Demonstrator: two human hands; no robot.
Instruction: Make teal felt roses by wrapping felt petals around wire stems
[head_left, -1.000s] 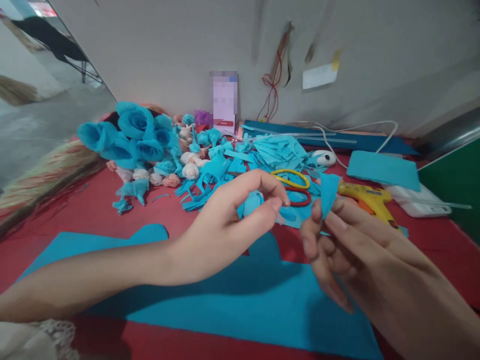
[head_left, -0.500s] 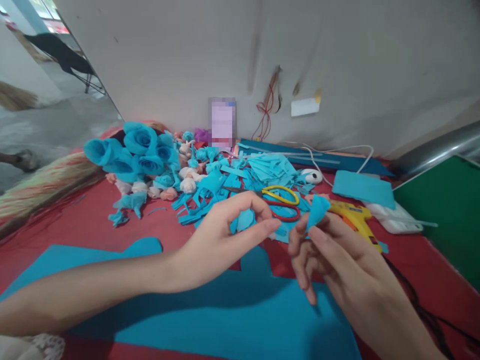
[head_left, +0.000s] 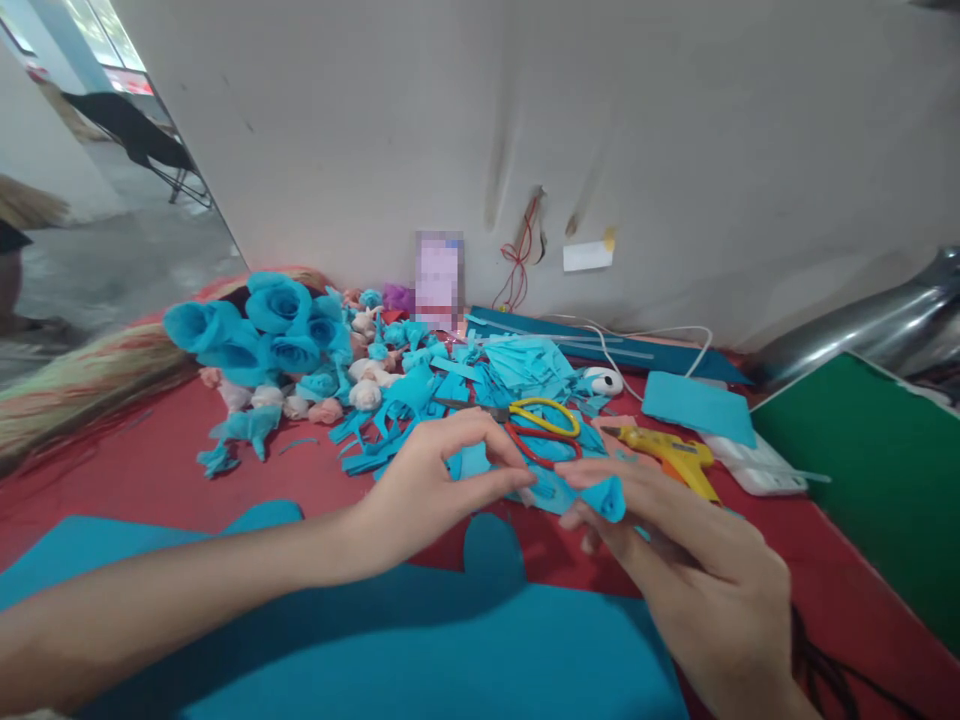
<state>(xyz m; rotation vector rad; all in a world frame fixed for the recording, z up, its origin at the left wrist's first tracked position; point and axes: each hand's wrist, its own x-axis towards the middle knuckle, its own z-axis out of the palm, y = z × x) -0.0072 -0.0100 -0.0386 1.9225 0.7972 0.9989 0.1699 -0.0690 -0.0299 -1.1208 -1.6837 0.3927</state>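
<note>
My right hand (head_left: pixel 697 565) is closed on a small blue crepe-paper flower bud (head_left: pixel 606 498), its flared end turned toward me. Close to its left, my left hand (head_left: pixel 435 490) pinches thumb and forefinger together; what is between those fingertips, if anything, is too small to make out. Just beyond the hands lie scissors (head_left: pixel 546 408) with one yellow and one red handle. Past the right hand rests a yellow glue gun (head_left: pixel 679 455). Beneath both arms spreads a large blue sheet (head_left: pixel 390 640) with rounded tabs on its far edge.
Blue paper strips (head_left: pixel 525 365) are heaped behind the scissors. Finished blue roses (head_left: pixel 277 305) and small pale rosettes (head_left: pixel 366 395) cover the back left of the red table (head_left: pixel 150 470). A green board (head_left: pixel 870 480) stands at right, below a metal tube (head_left: pixel 855 310).
My right hand has moved left toward my left hand, turning the bud from upright to lying sideways with its opening facing me. The left hand keeps its pinch. The view has tilted up slightly.
</note>
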